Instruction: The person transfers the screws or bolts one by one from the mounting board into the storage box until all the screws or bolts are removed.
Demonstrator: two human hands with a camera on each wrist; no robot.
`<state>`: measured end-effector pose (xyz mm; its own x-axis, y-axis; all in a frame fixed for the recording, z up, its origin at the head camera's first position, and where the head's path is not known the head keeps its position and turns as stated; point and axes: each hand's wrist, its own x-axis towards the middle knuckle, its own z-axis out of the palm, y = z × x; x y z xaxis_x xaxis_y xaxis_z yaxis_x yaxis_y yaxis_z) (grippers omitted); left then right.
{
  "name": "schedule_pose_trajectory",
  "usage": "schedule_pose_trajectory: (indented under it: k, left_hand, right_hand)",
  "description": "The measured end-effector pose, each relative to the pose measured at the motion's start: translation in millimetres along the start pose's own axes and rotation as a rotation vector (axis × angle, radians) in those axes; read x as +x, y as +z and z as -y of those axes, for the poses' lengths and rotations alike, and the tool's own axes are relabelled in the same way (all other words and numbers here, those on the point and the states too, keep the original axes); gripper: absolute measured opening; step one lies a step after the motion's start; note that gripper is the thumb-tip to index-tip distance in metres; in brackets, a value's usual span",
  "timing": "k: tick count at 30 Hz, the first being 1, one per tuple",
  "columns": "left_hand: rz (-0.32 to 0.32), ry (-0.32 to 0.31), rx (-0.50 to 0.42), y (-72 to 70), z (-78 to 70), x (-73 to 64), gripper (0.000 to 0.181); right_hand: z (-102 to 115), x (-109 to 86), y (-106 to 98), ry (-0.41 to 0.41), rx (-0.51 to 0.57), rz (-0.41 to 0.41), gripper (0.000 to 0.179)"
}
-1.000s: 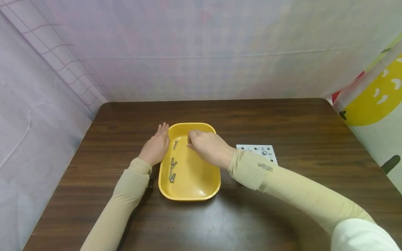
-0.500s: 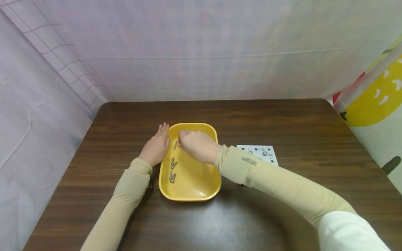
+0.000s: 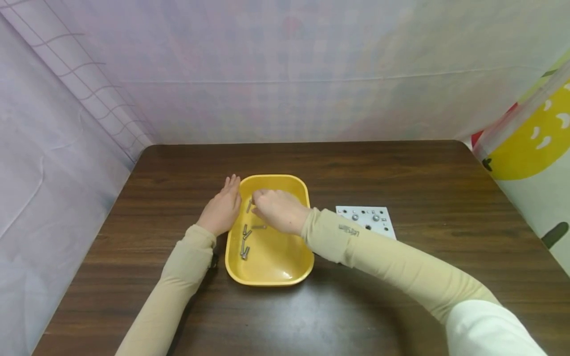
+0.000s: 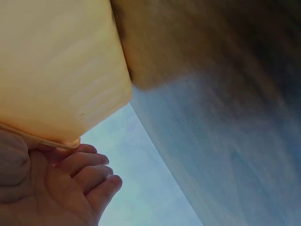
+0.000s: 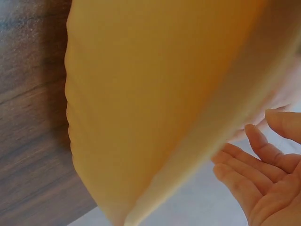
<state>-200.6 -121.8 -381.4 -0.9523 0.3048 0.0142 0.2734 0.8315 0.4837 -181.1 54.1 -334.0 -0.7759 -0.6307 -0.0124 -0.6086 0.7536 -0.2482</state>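
Observation:
A yellow tray (image 3: 271, 280) stands on the table, with several metal screws (image 3: 245, 253) lying along its left side. One more screw (image 3: 259, 227) lies crosswise just below my right hand (image 3: 281, 211), which hovers over the tray. In the right wrist view, the thumb and index fingertip stand apart, and nothing shows between them. Another screw (image 3: 249, 205) lies by its fingertips in the head view. My left hand (image 3: 220, 207) rests against the tray's left rim, fingers extended forward. From the left wrist, its loosely bent fingers (image 4: 89, 174) touch the rim from outside.
Right of the tray lies a light metal plate (image 3: 360, 212) with holes and round screw heads, partly hidden by the right sleeve (image 3: 396, 259). The brown wooden table (image 3: 178, 163) meets a pale cloth backdrop (image 3: 285, 99) at its far edge.
My right hand has moved left across the tray, then slightly down. A screw now lies below it where bare tray showed before. More of the plate shows. The left hand has stayed put.

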Motion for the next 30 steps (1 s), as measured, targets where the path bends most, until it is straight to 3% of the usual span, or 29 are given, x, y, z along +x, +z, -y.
schedule_pose_trajectory:
  k: [5,12,22,30]
  left_hand:
    - [-0.005,0.002,0.0,-0.2,-0.4,-0.1,0.053]
    - [-0.01,0.003,0.012,0.4,1.9,0.6,0.053]
    - [0.008,-0.004,0.012,-0.6,2.5,1.5,0.053]
    - [0.011,-0.004,0.011,-2.1,3.3,3.1,0.053]
  right_hand:
    - [-6,-2.4,-4,0.023,0.038,-0.01,0.025]
    - [-23,-15.8,-11,0.062,-0.019,-0.095,0.022]
    - [-57,-49.7,-21,0.14,0.013,-0.205,0.021]
    - [-83,-83.3,-14,0.139,0.003,-0.251,0.024]
